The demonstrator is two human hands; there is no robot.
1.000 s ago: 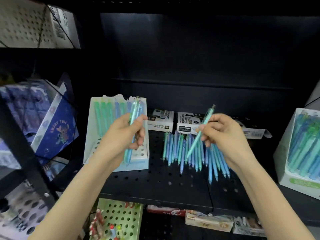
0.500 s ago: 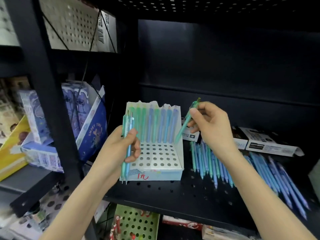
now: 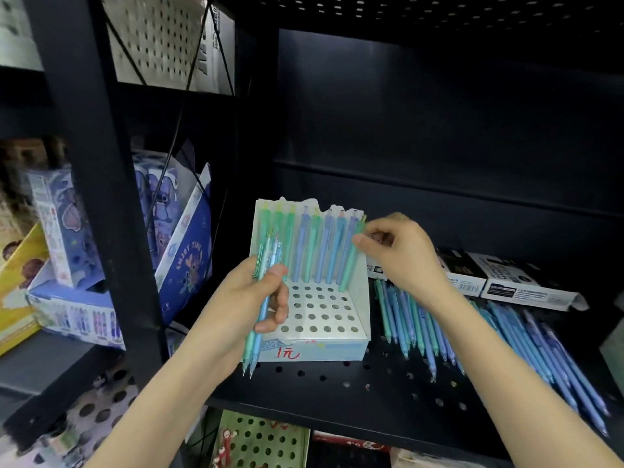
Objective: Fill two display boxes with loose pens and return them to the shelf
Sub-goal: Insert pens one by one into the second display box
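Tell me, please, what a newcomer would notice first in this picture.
A pale display box stands mid-shelf with one back row of green and blue pens. The right hand pinches a green pen at that row's right end; the left hand grips a bundle of pens before the box. Loose pens lie to its right.

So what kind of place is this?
Most likely a stationery shop: black perforated shelving, a pen display box with a handwritten price on its front, loose pens beside it, and packaged goods on the neighbouring shelf.
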